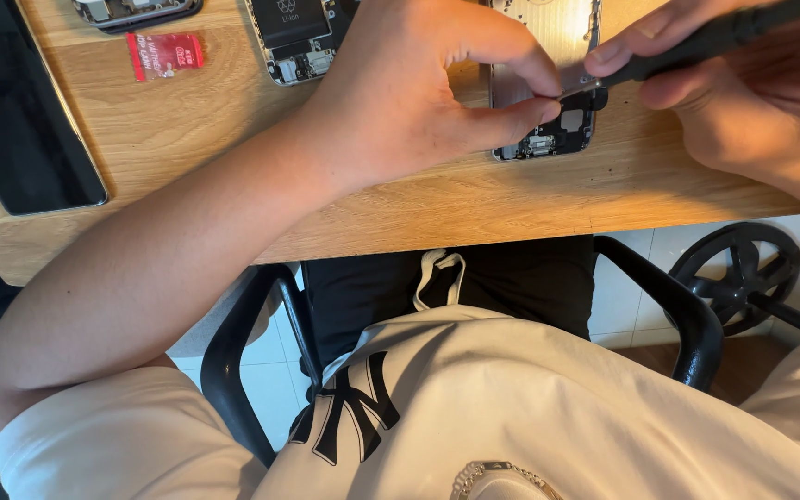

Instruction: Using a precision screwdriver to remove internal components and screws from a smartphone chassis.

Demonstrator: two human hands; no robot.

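We sit at a light wooden table (pixel 187 139) with a straight front edge. Below it we see a black chair's curved armrests (pixel 668 306) and a floor of pale tiles (pixel 641 268). At right, a black wheel (pixel 743 273) rests on those tiles. Light is soft and even.

Opened phone bodies: three, one (pixel 548 74) under the grip, one (pixel 303 37) left of it, one (pixel 136 11) far left
Dark screen panels: one (pixel 20 111)
Red packets: one (pixel 166 54)
Dark-handled tools: one (pixel 696 46)
Hands: two, left (pixel 418 93), right (pixel 752 93)
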